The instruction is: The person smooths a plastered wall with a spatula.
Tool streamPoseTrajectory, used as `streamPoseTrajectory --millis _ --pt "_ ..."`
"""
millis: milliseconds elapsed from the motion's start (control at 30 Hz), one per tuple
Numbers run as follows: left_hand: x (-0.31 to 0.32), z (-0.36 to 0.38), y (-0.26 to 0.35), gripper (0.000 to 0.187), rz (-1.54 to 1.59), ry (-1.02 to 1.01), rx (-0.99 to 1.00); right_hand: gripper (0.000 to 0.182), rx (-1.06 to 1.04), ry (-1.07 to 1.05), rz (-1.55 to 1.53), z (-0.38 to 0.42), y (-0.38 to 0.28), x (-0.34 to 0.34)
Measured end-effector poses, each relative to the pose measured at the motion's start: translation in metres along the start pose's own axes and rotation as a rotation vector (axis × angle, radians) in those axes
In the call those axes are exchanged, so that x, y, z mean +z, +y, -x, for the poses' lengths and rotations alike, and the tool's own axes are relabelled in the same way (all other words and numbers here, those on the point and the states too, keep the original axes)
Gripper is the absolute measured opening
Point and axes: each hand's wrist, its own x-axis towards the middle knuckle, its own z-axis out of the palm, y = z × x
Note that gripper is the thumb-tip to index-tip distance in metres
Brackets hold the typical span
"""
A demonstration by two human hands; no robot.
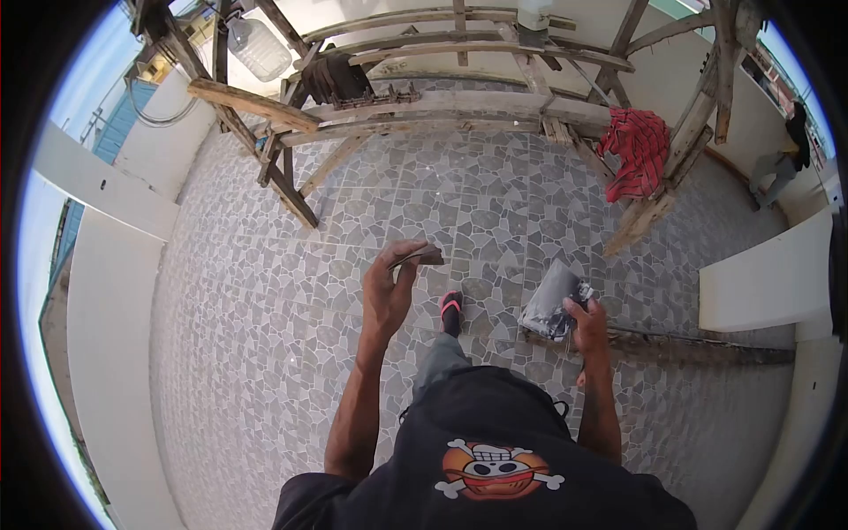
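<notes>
My left hand (389,287) is raised in front of me, its thumb and fingers pinching a small folded brown piece (427,255) that looks like sandpaper. To the right, my right hand (586,325) grips the edge of a flat, roughly rectangular grey piece (554,296) with dark and whitish smears. I cannot make out its exact kind. Both held things are in the air above the patterned tile floor (291,300), well apart from each other.
Ahead stands a rough wooden scaffold (424,106), with a red checked cloth (638,150), a dark cloth (336,78) and a clear plastic jug (258,46) on it. Behind my right hand a wooden plank (671,347) lies on the floor. Another person (784,157) is at the far right.
</notes>
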Motion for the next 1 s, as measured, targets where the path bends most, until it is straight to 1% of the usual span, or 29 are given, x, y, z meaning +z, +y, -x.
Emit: streamPoseTrajectory --millis 100,133,233,267,367,400,467,500,600,700,733,800,867,933,1000 --pt "0.007 -0.088 -0.003 0.033 -0.299 0.011 0.393 0.032 0.103 0.141 -0.152 -0.018 -0.029 0.020" --pt "0.011 -0.113 -0.002 0.039 -0.230 0.002 0.338 0.033 0.146 0.195 -0.193 -0.021 -0.039 0.024" --pt "0.026 -0.199 -0.020 0.026 -0.192 -0.012 0.480 0.033 0.121 0.329 -0.530 -0.052 -0.048 0.037" --pt "0.030 -0.220 -0.025 0.030 -0.196 -0.071 0.439 0.035 0.125 0.386 -0.620 -0.057 -0.049 0.040" --pt "0.054 -0.270 -0.032 0.039 -0.005 -0.255 0.215 0.036 0.103 0.496 -0.800 -0.073 -0.046 0.052" --pt "0.064 -0.291 -0.047 0.036 0.025 -0.333 0.231 0.037 0.099 0.528 -0.788 -0.083 -0.047 0.058" --pt "0.090 -0.324 -0.059 0.035 -0.006 -0.434 0.148 0.038 0.101 0.600 -0.760 -0.092 -0.051 0.070" --pt "0.104 -0.338 -0.063 0.035 -0.024 -0.480 0.105 0.037 0.092 0.598 -0.743 -0.099 -0.053 0.071" --pt "0.148 -0.379 -0.064 0.037 -0.122 -0.620 0.086 0.036 0.078 0.588 -0.679 -0.133 -0.069 0.073" --pt "0.194 -0.412 -0.087 0.040 -0.295 -0.634 0.382 0.036 0.044 0.587 -0.645 -0.183 -0.074 0.054" --pt "0.204 -0.424 -0.077 0.041 -0.222 -0.751 0.244 0.037 0.053 0.582 -0.645 -0.201 -0.070 0.041" --pt "0.234 -0.452 -0.093 0.038 -0.261 -0.790 0.189 0.038 0.074 0.576 -0.656 -0.240 -0.057 0.016" --pt "0.254 -0.479 -0.092 0.035 -0.271 -0.858 0.118 0.041 0.072 0.562 -0.682 -0.277 -0.061 0.008" --pt "0.279 -0.513 -0.099 0.034 -0.290 -0.881 0.140 0.043 0.014 0.502 -0.714 -0.322 -0.083 -0.001" --pt "0.303 -0.542 -0.111 0.033 -0.292 -0.902 0.169 0.043 0.009 0.523 -0.678 -0.356 -0.099 -0.004"
